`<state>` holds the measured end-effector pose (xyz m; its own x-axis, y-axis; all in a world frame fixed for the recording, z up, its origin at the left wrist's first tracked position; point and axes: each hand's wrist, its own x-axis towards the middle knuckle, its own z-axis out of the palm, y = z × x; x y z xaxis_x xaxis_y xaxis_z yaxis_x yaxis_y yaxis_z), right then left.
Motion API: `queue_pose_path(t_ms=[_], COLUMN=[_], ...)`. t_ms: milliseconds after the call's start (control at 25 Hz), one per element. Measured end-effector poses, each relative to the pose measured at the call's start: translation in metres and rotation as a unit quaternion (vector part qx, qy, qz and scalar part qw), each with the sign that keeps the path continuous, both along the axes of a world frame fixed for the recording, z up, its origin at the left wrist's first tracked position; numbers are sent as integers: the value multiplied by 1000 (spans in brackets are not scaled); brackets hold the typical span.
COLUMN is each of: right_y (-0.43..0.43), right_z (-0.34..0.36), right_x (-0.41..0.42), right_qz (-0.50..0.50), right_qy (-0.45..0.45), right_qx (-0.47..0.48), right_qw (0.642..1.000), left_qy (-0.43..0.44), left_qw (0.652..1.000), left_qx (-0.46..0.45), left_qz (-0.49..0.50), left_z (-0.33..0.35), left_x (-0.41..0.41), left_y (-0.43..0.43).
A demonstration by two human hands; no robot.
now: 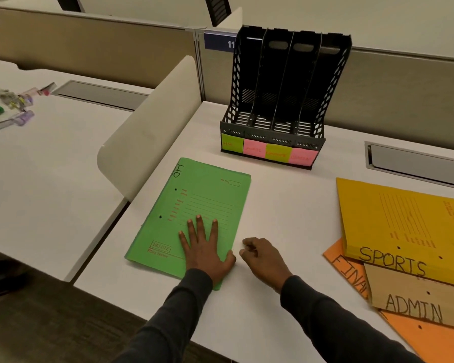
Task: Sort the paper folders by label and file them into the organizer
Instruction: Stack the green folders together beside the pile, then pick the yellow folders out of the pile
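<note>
Head view: black organizer point(278, 100) compartments hold no folders.

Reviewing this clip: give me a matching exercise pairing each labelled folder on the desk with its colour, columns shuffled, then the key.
Folders:
1. HR folder
2. SPORTS folder
3. ADMIN folder
4. FINA... folder

Colours:
A. orange
B. green
C. brown
D. yellow

Pairs: 1-B, 2-D, 3-C, 4-A
</note>
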<state>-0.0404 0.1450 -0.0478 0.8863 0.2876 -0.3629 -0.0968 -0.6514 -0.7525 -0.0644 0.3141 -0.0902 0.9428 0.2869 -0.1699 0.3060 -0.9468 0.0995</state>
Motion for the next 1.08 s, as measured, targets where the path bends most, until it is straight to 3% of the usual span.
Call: queue_pose_path(t_ms=[120, 400, 800, 880, 1000, 1080], right_y=[-27, -81, -243, -288, -345, -374], right_z=[-11, -14, 18, 20, 17, 13], right_x=[-10, -29, -61, -68, -75, -81], right_qz=[64, 56, -49, -64, -74, -79], right_qy=[-109, -110, -170, -179, -180, -165], right_qx=[-77, -62, -75, -108, -152, -168], right_qw=[989, 990, 981, 976, 969, 969], left_qy=[10, 33, -51, -45, -20, -12], left_qw=[1000, 999, 961, 958, 943, 944], left_qx=[13, -1, -208, -249, -332, -320], left_qz=[-6, -17, -173, -132, 32, 85], left_z=[1, 14, 33, 38, 45, 46], left_x=[10, 24, 15, 20, 35, 43], left_y=[-18, -62, -248, -284, -317, -328])
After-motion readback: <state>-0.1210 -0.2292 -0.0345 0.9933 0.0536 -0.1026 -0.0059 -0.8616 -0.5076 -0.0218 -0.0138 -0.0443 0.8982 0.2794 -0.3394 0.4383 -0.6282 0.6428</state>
